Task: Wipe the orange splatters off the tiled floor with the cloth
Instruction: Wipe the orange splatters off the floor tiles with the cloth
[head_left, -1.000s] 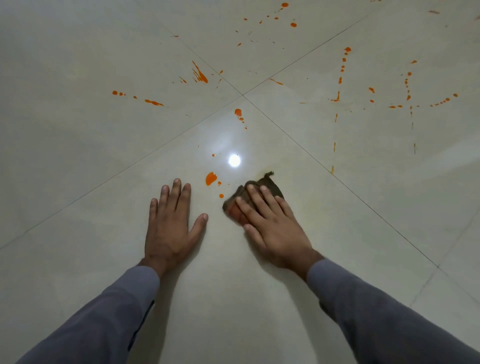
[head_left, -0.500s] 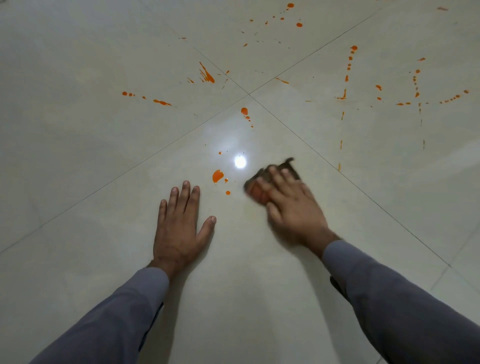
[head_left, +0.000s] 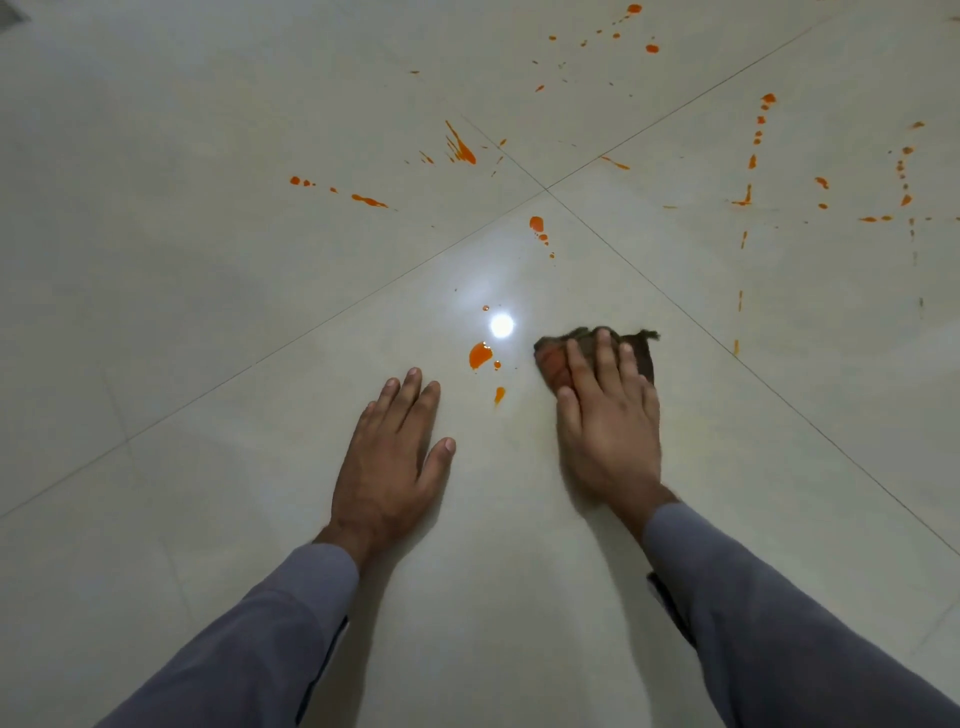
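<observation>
My right hand (head_left: 608, 426) presses flat on a dark brown cloth (head_left: 641, 351), stained orange at its left edge, on the glossy pale tiled floor (head_left: 208, 312). A big orange blob (head_left: 479, 354) with small drops (head_left: 498, 394) lies just left of the cloth. My left hand (head_left: 392, 457) rests palm down on the floor, fingers spread, holding nothing. More orange splatters lie farther away: a drop trail (head_left: 537, 226), a streak (head_left: 460, 145), a dotted line (head_left: 363, 199) and dotted lines at the right (head_left: 756, 150).
Dark grout lines cross at a tile corner (head_left: 545, 188) beyond the hands. A bright lamp reflection (head_left: 502, 325) glares on the tile between the blob and the cloth. Grey sleeves cover both forearms.
My right hand has slid the cloth to the right and away from me, away from the orange blob. My left hand has stayed planted on the floor.
</observation>
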